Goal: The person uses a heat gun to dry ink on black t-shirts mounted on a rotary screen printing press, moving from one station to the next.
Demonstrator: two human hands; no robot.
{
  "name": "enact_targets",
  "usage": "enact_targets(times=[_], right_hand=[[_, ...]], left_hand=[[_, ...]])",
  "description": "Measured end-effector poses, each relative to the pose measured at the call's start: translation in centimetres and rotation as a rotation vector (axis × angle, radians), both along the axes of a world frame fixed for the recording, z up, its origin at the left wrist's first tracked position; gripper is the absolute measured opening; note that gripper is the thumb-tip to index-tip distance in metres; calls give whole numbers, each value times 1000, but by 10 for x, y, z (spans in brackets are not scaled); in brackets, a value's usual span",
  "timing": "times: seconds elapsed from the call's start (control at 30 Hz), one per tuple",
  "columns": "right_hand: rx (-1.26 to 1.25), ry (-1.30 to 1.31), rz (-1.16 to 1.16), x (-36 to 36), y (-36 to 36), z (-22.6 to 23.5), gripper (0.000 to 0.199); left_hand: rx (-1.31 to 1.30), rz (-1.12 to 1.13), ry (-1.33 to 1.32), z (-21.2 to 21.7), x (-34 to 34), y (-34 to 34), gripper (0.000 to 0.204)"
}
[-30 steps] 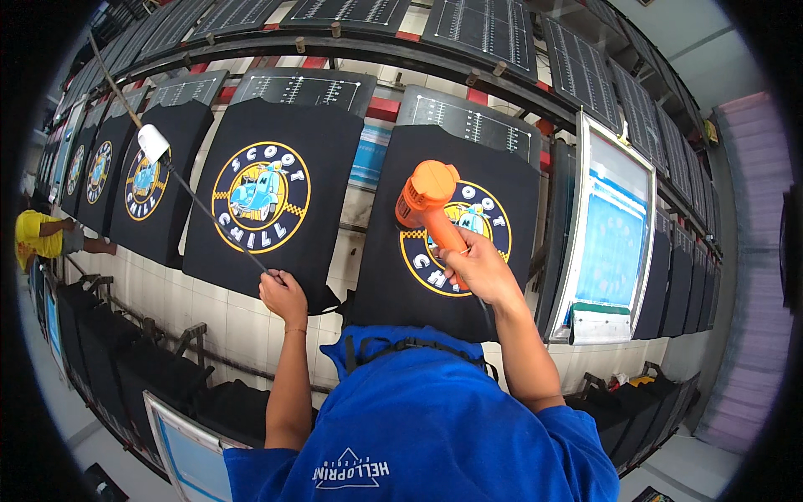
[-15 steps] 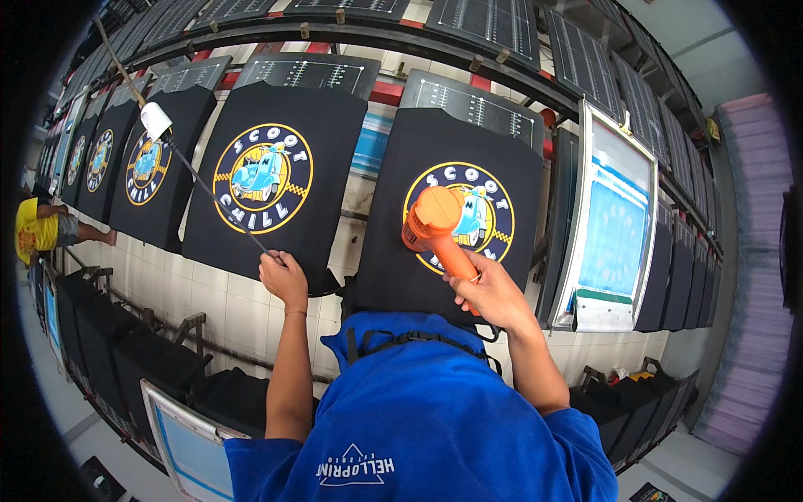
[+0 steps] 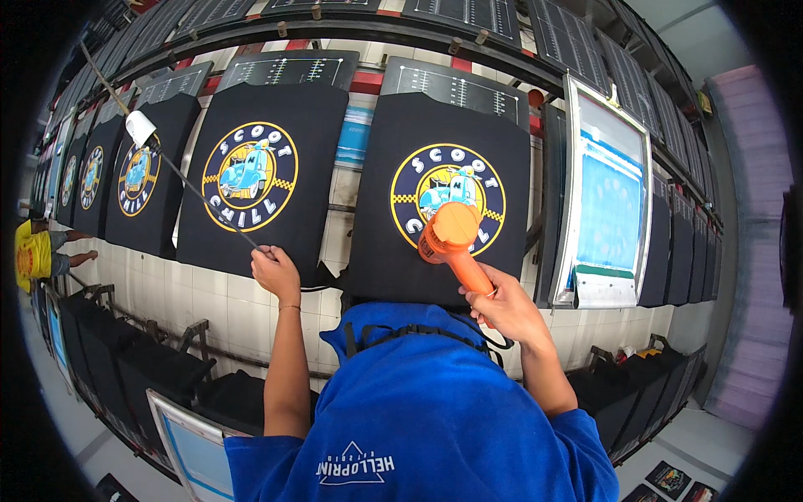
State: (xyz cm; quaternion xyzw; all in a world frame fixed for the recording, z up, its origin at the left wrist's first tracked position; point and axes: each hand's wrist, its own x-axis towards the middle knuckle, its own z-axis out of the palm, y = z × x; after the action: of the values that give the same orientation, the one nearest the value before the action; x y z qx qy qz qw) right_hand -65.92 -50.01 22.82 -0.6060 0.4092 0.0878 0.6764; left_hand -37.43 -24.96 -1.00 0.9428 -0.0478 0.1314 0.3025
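Beside heat gun (image 3: 450, 238), tilted print screen (image 3: 609, 194)

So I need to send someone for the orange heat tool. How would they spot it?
Find the row of black shirts with round prints on the long tiled table. At the shirt nearest the blue-screened frame, the right hand holds the heat tool. It is the only bright orange thing there.

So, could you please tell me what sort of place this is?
Most likely a screen-printing workshop: a row of black shirts with the same round print lies on boards, a framed printing screen stands beside them, and the right hand aims an orange heat gun at one print.
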Motion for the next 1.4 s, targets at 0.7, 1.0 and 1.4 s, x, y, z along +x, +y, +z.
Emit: enact_targets(times=[0.7,1.0,1.4], right_hand=[[-108,47,-209,-56,-18,5,40],[-146,41,-280,-68,-36,-6,40],[-227,16,-397,-60,-68,-3,39]], left_hand=[[-27,-3,46,5,-2,-2,13],[22,-17,23,5,-1,-2,15],[-3,-9,45,3,-1,-2,15]])
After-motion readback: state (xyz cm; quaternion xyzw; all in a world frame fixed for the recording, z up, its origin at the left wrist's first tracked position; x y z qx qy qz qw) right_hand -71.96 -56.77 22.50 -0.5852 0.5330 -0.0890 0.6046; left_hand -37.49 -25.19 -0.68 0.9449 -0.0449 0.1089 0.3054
